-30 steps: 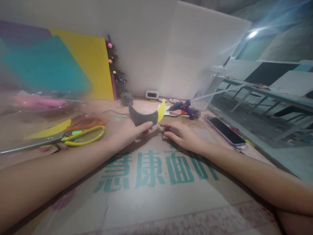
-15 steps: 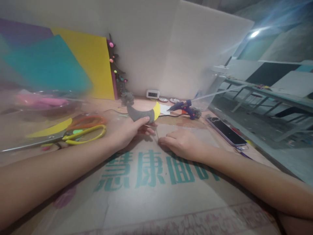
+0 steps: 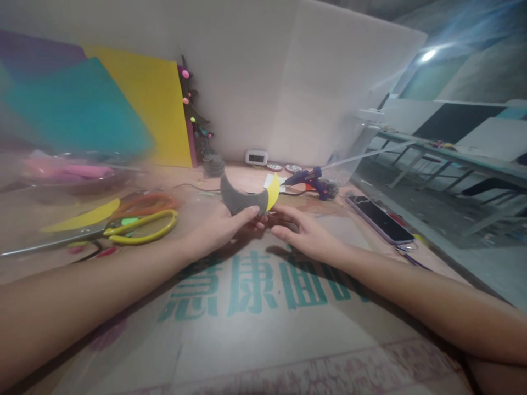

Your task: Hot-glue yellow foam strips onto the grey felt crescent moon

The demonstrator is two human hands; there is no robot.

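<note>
My left hand [image 3: 234, 224] grips a grey crescent-shaped piece [image 3: 242, 200], its thumb lying along the lower edge. At the crescent's right end a yellow curved piece [image 3: 272, 193] sticks up; whether it is fixed there I cannot tell. Close by on the right is my right hand [image 3: 304, 230], with thumb and fingers apart and nothing visible between them. Its fingertips are near the yellow piece's lower end. Beyond both hands a dark blue glue gun [image 3: 307, 178] rests on the table, its nozzle pointing left.
Yellow-handled scissors [image 3: 144, 227] and a yellow paper piece [image 3: 84, 215] lie at left. A phone [image 3: 381, 220] is at right. A small digital clock [image 3: 256, 157] stands at the back, near coloured sheets [image 3: 168, 109]. A printed sheet [image 3: 247, 340] covers the table front.
The grey crescent with the yellow piece has shifted slightly right and down and tilted. My right hand has opened from a curled pose and moved up toward the yellow piece.
</note>
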